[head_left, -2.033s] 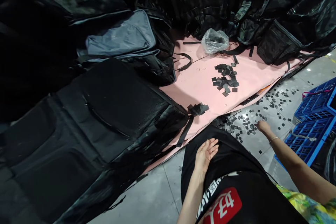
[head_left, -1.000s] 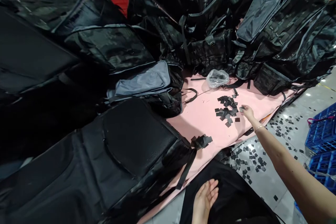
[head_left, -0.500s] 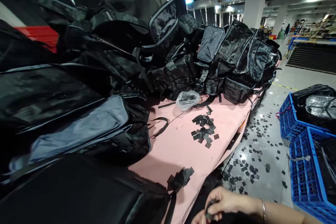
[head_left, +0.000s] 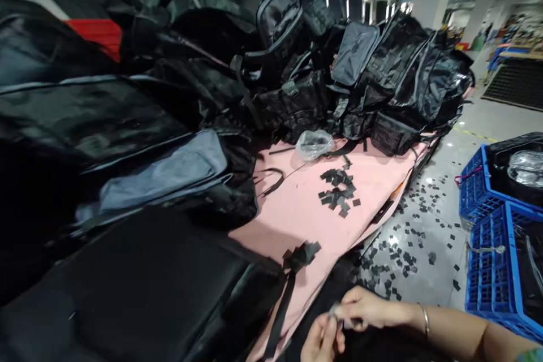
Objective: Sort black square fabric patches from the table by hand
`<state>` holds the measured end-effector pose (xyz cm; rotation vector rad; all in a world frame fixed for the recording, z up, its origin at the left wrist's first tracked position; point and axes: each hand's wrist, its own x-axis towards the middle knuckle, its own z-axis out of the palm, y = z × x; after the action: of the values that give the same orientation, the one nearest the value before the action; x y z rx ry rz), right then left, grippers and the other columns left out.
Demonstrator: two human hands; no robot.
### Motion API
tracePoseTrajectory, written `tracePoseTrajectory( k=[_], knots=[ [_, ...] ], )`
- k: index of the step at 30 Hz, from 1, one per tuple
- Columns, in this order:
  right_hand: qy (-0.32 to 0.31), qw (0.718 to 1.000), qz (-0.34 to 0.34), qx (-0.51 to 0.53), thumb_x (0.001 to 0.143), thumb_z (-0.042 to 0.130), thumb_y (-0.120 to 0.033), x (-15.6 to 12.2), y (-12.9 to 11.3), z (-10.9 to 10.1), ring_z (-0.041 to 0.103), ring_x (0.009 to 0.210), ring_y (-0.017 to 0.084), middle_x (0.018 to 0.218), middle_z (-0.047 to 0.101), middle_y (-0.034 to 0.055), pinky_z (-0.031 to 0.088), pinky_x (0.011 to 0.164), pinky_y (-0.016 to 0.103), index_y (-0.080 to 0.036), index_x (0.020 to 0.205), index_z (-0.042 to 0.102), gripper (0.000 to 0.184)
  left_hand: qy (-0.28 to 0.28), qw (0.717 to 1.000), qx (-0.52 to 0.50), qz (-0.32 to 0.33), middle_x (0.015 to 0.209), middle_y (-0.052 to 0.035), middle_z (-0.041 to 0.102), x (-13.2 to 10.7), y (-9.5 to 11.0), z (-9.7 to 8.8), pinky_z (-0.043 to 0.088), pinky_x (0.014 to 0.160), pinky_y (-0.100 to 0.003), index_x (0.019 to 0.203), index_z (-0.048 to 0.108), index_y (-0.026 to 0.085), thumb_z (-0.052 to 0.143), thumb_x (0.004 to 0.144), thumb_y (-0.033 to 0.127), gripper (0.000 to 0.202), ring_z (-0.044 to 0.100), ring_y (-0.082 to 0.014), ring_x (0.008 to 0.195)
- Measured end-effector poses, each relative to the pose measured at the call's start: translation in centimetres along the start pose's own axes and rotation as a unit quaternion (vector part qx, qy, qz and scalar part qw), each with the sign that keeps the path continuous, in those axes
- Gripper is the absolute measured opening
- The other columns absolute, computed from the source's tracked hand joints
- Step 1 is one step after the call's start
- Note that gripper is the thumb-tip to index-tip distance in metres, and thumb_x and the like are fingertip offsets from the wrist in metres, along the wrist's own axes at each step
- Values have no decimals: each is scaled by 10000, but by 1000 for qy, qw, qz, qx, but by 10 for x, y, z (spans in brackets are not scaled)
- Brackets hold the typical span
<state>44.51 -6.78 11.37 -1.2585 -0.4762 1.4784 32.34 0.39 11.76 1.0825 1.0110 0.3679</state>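
Observation:
At the bottom of the head view my two hands meet over dark cloth. My right hand [head_left: 365,307], with a bangle on the wrist, is closed in a pinch on a small dark square patch [head_left: 334,309], blurred and greyish here. The fingers of my left hand [head_left: 321,340] are closed at the same patch's lower edge, touching the right fingertips. Just beyond, a heap of black square patches [head_left: 302,255] lies on the pink table cover [head_left: 292,215]. A black bag [head_left: 148,283] lies to the left, its strap [head_left: 280,314] hanging toward me.
More square patches [head_left: 338,189] lie farther up the table, near a clear plastic bag [head_left: 314,145]. Dark camouflage backpacks [head_left: 297,104] are piled behind and left. Blue crates [head_left: 492,271] with bags stand right, and patches [head_left: 407,263] litter the floor.
My left hand has come further into view, and both hands now meet at the patch. The view has shifted, so the table and bags appear higher and farther right.

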Motion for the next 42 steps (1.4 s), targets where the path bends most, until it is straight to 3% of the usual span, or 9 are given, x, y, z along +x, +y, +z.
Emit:
tracePoseTrajectory(
  k=[5,9,14,17,21,25,29,36,42],
  knots=[
    [38,990,33,134,722,624,-553,-16,4,-5,426,381,50,510,499,-39,282,361,165,-151,671,523,418,-24,998,-50,42,419,50,440,-15,21,18,271,406,-189,569,457,162,649,664,506,405,364,-56,365],
    [27,986,57,157,696,707,-445,-19,1,-17,518,526,67,728,583,2,319,422,162,-163,756,536,336,-46,988,-147,-15,481,37,475,-6,23,24,281,388,-183,621,450,160,645,699,407,324,403,-62,378],
    [9,991,33,133,710,678,-471,-28,-11,-28,376,440,41,691,548,-3,183,378,181,-171,721,511,343,-97,892,-402,-185,492,78,275,2,23,16,217,360,-123,635,422,146,590,752,230,222,280,-19,380],
    [45,993,29,110,686,692,-470,-30,-16,-35,388,455,54,727,563,17,200,386,200,-172,759,540,343,-106,862,-445,-221,516,76,244,5,25,10,216,363,-104,676,442,135,527,797,170,151,266,-14,390],
    [79,994,38,71,663,707,-469,-27,-16,-40,378,422,49,637,530,-2,187,376,203,-152,779,580,361,-120,901,-382,-167,532,65,339,19,32,14,243,378,-112,715,460,138,621,757,234,193,331,-15,414],
    [92,994,16,54,689,685,-480,-21,-15,-37,291,358,23,502,436,-43,112,354,199,-133,685,573,364,-33,961,-272,-36,546,40,476,60,45,23,333,410,-150,713,456,153,672,717,323,275,453,-48,442],
    [120,991,-1,65,686,690,-481,-13,-14,-36,250,336,11,451,376,-67,85,343,194,-139,592,521,394,35,983,-164,-74,616,-27,587,89,46,22,418,460,-191,776,516,117,613,758,397,297,537,-75,469],
    [116,992,45,-2,646,687,-538,-6,-4,-40,308,344,29,450,424,-49,129,320,172,-132,619,547,430,-143,989,-40,-20,742,-50,638,29,7,29,455,536,-230,932,669,134,754,596,325,395,571,-106,548],
    [5,997,62,-39,716,617,-541,-9,-15,-24,447,386,54,578,558,3,260,350,176,-132,695,574,412,22,990,56,130,737,-52,652,8,5,24,453,672,-268,722,727,209,705,650,232,79,569,-166,697]
  ],
)
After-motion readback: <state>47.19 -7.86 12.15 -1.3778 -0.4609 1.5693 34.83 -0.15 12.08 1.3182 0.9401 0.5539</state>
